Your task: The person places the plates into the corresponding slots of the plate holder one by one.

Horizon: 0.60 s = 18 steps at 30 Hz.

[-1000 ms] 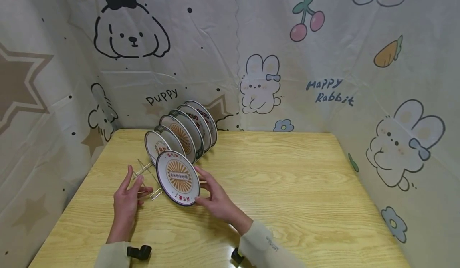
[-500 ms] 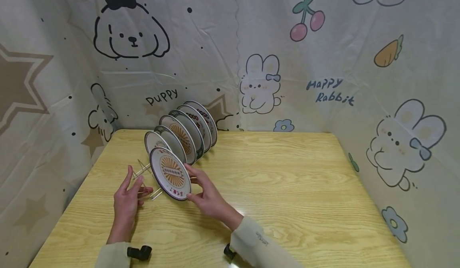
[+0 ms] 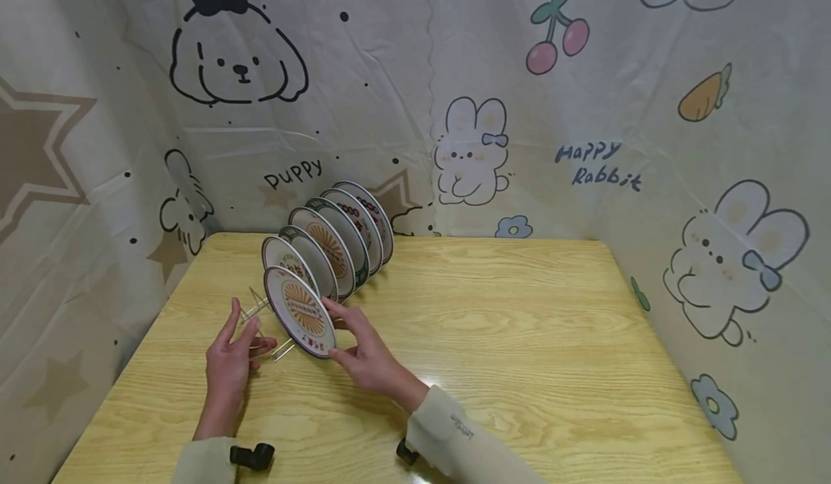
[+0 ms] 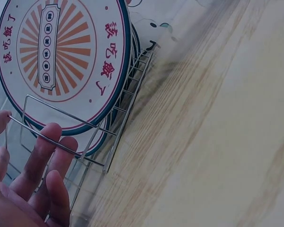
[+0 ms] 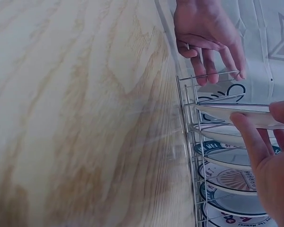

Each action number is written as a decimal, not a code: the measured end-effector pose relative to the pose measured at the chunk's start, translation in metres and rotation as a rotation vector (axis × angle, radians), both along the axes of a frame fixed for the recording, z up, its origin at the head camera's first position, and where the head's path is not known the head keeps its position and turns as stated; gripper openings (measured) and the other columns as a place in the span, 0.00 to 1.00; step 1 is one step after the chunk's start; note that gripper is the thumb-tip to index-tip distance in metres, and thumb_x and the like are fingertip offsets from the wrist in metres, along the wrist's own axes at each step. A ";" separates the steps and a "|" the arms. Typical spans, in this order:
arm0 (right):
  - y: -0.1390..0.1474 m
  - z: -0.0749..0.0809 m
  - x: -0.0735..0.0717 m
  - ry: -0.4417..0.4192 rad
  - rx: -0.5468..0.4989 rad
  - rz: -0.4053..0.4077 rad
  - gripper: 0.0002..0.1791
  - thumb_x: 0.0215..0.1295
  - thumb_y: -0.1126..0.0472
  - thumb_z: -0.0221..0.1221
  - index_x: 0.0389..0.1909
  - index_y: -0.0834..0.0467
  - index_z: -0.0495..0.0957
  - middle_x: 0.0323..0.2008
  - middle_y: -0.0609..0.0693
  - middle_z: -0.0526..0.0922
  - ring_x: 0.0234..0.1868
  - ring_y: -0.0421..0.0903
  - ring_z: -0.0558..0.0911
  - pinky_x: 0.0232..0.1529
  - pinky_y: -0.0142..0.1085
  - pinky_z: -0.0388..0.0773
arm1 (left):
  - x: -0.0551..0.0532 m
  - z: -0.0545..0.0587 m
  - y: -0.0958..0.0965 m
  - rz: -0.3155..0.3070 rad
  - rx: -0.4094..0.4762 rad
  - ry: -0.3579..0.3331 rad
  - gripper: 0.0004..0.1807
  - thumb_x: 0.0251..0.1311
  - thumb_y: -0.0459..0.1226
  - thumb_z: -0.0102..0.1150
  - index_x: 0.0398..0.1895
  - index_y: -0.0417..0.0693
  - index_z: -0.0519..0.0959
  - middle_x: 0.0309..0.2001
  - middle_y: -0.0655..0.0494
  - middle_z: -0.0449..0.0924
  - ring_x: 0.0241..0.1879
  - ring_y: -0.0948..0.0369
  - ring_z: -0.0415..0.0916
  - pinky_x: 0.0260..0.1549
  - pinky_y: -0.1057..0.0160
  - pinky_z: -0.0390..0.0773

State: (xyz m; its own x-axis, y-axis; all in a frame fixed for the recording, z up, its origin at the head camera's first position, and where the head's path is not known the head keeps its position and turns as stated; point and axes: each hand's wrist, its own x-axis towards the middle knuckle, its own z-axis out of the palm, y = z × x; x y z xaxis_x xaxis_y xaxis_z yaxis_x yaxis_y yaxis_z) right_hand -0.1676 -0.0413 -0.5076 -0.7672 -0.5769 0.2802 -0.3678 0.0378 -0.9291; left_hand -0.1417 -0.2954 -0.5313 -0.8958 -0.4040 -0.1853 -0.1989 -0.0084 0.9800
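Observation:
My right hand (image 3: 373,358) pinches the right edge of a round white plate (image 3: 301,312), thumb on the near face and fingers behind. Dark-rimmed, with an orange sunburst and red characters, this plate leans in the front part of a wire dish rack (image 3: 283,351). In the right wrist view its lower edge sits among the rack wires (image 5: 191,137). At the rack's near end, my left hand (image 3: 227,365) holds the end wire between thumb and fingers. The left wrist view has the left fingers (image 4: 43,142) curled behind that wire, with the plate face (image 4: 97,35) just beyond.
Several more plates (image 3: 322,242) stand tilted in a row behind, filling the rack toward the back. The rack is on the left part of a wood-grain table (image 3: 519,340). A printed cloth (image 3: 389,73) hangs around the table's back and sides.
My right hand has moved the sunburst plate left and slightly up in the head view, closer to the plate behind it. The left hand has stayed at the rack's end.

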 end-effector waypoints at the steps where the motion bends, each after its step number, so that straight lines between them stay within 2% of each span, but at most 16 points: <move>1: -0.001 0.000 0.000 -0.001 -0.004 0.000 0.48 0.68 0.78 0.59 0.82 0.43 0.55 0.68 0.57 0.66 0.69 0.56 0.75 0.43 0.40 0.87 | 0.000 0.000 0.000 0.000 -0.001 0.003 0.34 0.71 0.58 0.59 0.76 0.89 0.57 0.26 0.68 0.89 0.31 0.72 0.87 0.23 0.67 0.76; 6: -0.006 -0.001 -0.002 0.006 -0.015 -0.001 0.48 0.69 0.78 0.59 0.82 0.43 0.55 0.68 0.57 0.66 0.69 0.55 0.75 0.44 0.43 0.87 | 0.001 0.000 -0.001 -0.013 -0.013 0.017 0.35 0.72 0.57 0.58 0.78 0.86 0.55 0.25 0.68 0.89 0.30 0.73 0.87 0.22 0.68 0.76; 13: -0.012 0.000 -0.003 0.007 -0.005 -0.005 0.47 0.70 0.77 0.59 0.82 0.43 0.54 0.70 0.55 0.66 0.69 0.51 0.74 0.45 0.32 0.85 | 0.001 0.000 0.000 -0.002 0.004 0.017 0.35 0.71 0.57 0.59 0.77 0.87 0.56 0.25 0.67 0.89 0.30 0.72 0.87 0.21 0.68 0.76; 18: -0.014 0.001 -0.005 0.010 0.001 -0.013 0.46 0.71 0.75 0.59 0.82 0.42 0.55 0.70 0.55 0.67 0.69 0.50 0.74 0.44 0.30 0.84 | 0.000 -0.001 0.000 0.003 0.003 0.022 0.35 0.72 0.56 0.59 0.77 0.87 0.56 0.24 0.68 0.89 0.29 0.71 0.87 0.21 0.68 0.76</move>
State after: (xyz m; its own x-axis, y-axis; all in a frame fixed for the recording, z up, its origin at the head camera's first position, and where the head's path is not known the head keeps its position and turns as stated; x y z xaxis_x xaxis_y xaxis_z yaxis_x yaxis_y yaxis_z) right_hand -0.1725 -0.0553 -0.5064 -0.7720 -0.5670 0.2873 -0.3766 0.0439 -0.9253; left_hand -0.1421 -0.2950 -0.5325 -0.8986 -0.4059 -0.1667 -0.1772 -0.0120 0.9841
